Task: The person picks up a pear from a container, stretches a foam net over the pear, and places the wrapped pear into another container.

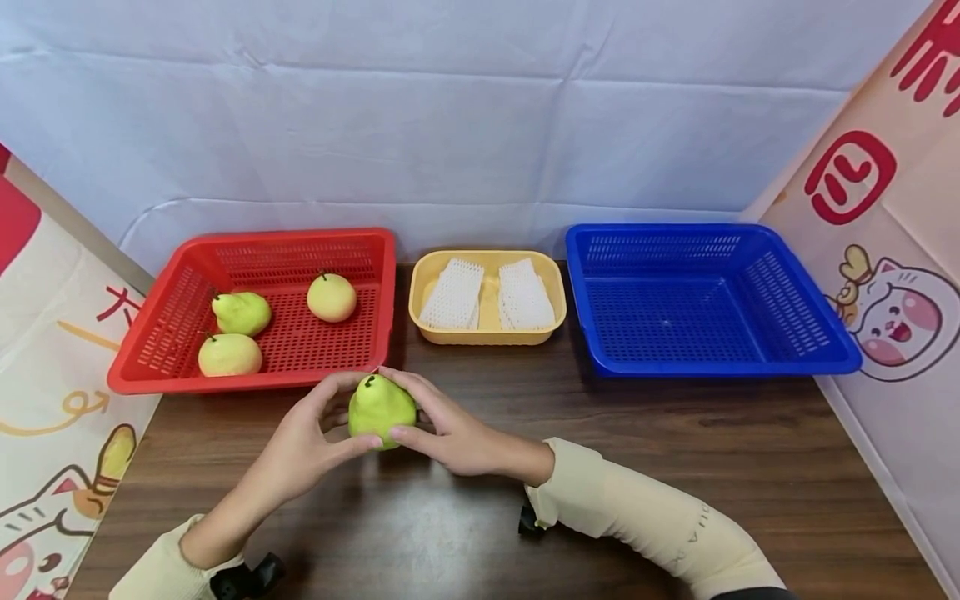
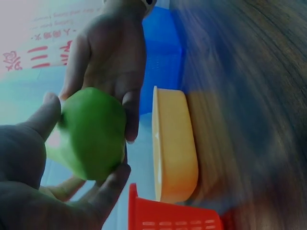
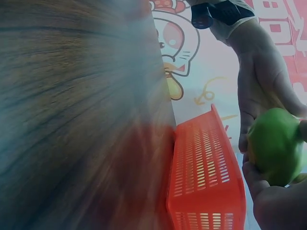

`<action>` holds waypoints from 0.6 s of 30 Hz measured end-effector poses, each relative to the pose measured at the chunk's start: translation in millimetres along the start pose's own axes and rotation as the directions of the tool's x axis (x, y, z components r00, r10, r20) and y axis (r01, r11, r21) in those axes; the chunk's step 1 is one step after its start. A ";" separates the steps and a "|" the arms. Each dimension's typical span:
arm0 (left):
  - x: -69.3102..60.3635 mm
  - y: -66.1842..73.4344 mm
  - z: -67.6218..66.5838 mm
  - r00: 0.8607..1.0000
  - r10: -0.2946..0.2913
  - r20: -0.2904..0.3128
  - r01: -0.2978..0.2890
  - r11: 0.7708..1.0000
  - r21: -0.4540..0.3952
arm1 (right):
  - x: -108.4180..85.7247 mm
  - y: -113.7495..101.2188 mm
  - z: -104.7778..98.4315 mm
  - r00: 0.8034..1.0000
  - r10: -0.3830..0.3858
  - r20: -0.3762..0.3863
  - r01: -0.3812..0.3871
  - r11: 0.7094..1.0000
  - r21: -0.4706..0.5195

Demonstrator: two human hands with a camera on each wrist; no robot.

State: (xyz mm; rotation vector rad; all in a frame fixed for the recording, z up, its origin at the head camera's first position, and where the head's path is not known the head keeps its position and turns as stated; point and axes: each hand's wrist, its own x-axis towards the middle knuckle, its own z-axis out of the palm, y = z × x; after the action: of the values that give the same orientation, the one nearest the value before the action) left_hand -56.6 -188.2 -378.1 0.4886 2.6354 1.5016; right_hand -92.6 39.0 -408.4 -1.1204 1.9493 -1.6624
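Observation:
A green pear (image 1: 381, 410) is held upright between both hands over the table, just in front of the red basket (image 1: 247, 385). The left hand (image 1: 302, 442) curls round its left side with the thumb on the front; the right hand (image 1: 453, 433) grips its right side, thumb also in front. In the left wrist view the pear (image 2: 93, 134) covers part of the fingers of both hands. The right wrist view shows the pear (image 3: 275, 146) above the table surface, pinched from both sides. Several other pears (image 1: 230, 355) lie in the red basket.
A yellow tray (image 1: 489, 337) with two white foam net sleeves (image 1: 527, 296) stands at the back middle. To its right is a blue basket (image 1: 701, 367) with nothing in it. Printed cloths hang at both sides, a plain pale cloth behind.

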 end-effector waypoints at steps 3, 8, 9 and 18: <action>1.4 -1.6 3.7 0.999 0.045 0.029 -0.044 0.999 -0.010 | -7.1 0.1 -4.1 1.000 0.020 -0.015 -0.020 1.000 -0.017; 5.1 -2.9 14.3 0.992 0.117 0.056 -0.117 0.993 -0.001 | -20.0 1.4 -11.0 0.999 0.028 -0.040 -0.030 0.998 -0.054; 6.1 -2.8 16.8 0.990 0.127 0.057 -0.127 0.992 0.005 | -22.7 2.0 -12.3 0.999 0.027 -0.044 -0.030 0.998 -0.063; 17.5 0.6 41.5 0.987 0.152 0.043 -0.152 0.988 -0.016 | -44.6 6.5 -25.3 0.994 0.023 -0.104 -0.045 0.975 -0.217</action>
State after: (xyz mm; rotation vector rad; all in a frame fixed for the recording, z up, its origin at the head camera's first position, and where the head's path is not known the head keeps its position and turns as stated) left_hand -64.1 -148.3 -397.6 0.7282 2.6057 1.5271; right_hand -84.3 89.1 -418.2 -1.0907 2.2483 -1.5420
